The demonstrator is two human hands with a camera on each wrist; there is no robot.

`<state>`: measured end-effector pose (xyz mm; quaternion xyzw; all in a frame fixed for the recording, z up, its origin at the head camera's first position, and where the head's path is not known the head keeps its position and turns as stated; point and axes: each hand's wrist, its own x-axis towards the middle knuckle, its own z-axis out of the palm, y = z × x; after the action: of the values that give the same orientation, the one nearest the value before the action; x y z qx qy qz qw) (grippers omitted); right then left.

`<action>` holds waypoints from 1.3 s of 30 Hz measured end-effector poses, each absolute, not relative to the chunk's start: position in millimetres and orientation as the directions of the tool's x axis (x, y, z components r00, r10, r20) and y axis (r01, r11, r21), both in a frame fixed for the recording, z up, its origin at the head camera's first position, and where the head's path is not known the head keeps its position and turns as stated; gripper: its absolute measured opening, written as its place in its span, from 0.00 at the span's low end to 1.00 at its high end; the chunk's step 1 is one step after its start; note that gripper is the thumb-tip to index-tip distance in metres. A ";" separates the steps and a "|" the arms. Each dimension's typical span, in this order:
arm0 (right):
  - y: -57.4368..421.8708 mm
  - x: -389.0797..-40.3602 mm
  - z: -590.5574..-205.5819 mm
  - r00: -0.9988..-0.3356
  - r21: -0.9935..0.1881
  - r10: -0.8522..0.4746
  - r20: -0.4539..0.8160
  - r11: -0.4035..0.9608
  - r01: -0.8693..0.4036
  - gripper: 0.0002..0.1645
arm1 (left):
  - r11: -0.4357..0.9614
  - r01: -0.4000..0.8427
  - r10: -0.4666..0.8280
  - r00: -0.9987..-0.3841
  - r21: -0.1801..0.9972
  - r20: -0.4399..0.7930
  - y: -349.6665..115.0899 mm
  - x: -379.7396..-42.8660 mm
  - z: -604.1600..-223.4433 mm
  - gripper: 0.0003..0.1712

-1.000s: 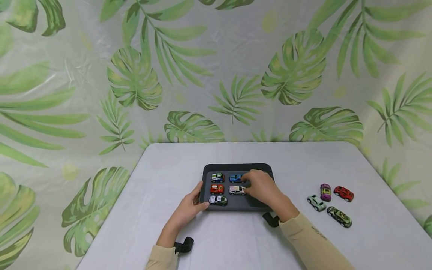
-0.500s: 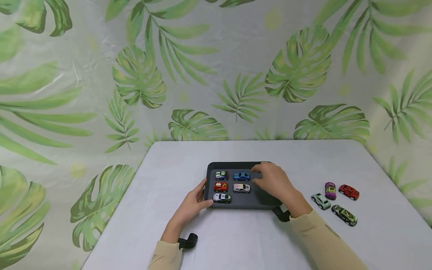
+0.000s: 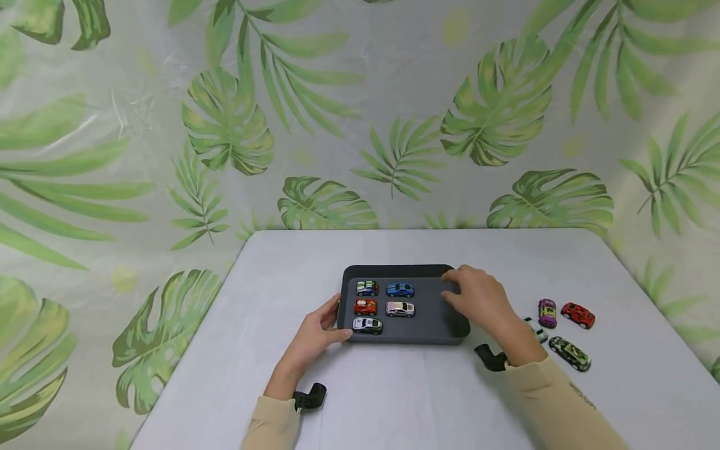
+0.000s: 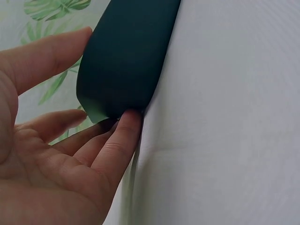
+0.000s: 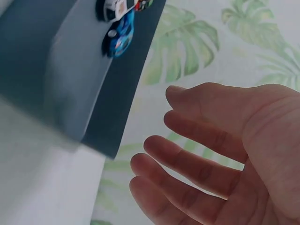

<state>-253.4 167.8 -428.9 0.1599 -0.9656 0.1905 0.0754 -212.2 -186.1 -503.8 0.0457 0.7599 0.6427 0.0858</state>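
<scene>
A dark grey baking tray (image 3: 434,315) lies on the table with several toy cars in two columns on its left side. The left column has a green-and-white car (image 3: 367,288), a red car (image 3: 365,307) and a white-and-black car (image 3: 367,325). Beside them are a blue car (image 3: 400,289) and a white patterned car (image 3: 400,309). My left hand (image 3: 311,332) holds the tray's left end, thumb at the near corner, fingers against the wall (image 4: 129,61) in the left wrist view. My right hand (image 3: 485,301) is over the tray's right edge, fingers loosely bent, holding nothing.
Right of the tray, several more toy cars lie on the white table: a purple one (image 3: 547,313), a red one (image 3: 577,315), a camouflage one (image 3: 570,354) and a pale green one (image 3: 537,331), partly hidden by my right arm. A leaf-print curtain (image 3: 410,94) hangs behind.
My right hand has let go of the white patterned car and moved right, away from the cars toward the tray's right edge. My left hand stays on the tray.
</scene>
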 end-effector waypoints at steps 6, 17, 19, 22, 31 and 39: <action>192.7 -246.3 -430.0 -0.949 -0.361 -0.261 0.177 0.880 -0.309 0.20 | 0.132 -0.046 0.193 -0.979 0.990 -0.071 -186.6 -212.9 -503.4 0.55; 230.2 -233.6 -433.9 -0.965 -0.370 -0.228 0.132 0.892 -0.261 0.23 | 0.119 -0.040 0.191 -0.980 0.992 -0.063 -190.0 -214.0 -504.0 0.56; 237.3 -231.4 -435.4 -0.967 -0.370 -0.221 0.130 0.894 -0.254 0.24 | 0.118 -0.037 0.192 -0.980 0.992 -0.059 -190.1 -214.6 -505.5 0.56; 246.9 -227.6 -437.8 -0.971 -0.372 -0.205 0.121 0.898 -0.236 0.24 | 0.115 -0.037 0.197 -0.979 0.993 -0.059 -190.0 -215.1 -507.9 0.55; 271.2 -211.4 -446.3 -0.984 -0.391 -0.171 0.058 0.903 -0.180 0.27 | 0.114 -0.063 0.197 -0.977 0.991 -0.085 -189.6 -211.9 -508.8 0.56; 287.8 -202.8 -455.0 -0.987 -0.397 -0.148 0.067 0.903 -0.162 0.28 | 0.129 -0.041 0.199 -0.978 0.991 -0.066 -189.3 -214.6 -509.6 0.55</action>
<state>-202.8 287.8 -455.0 0.0795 -0.9753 0.2052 0.0178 -214.6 -189.3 -509.6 0.0531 0.7458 0.6578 0.0910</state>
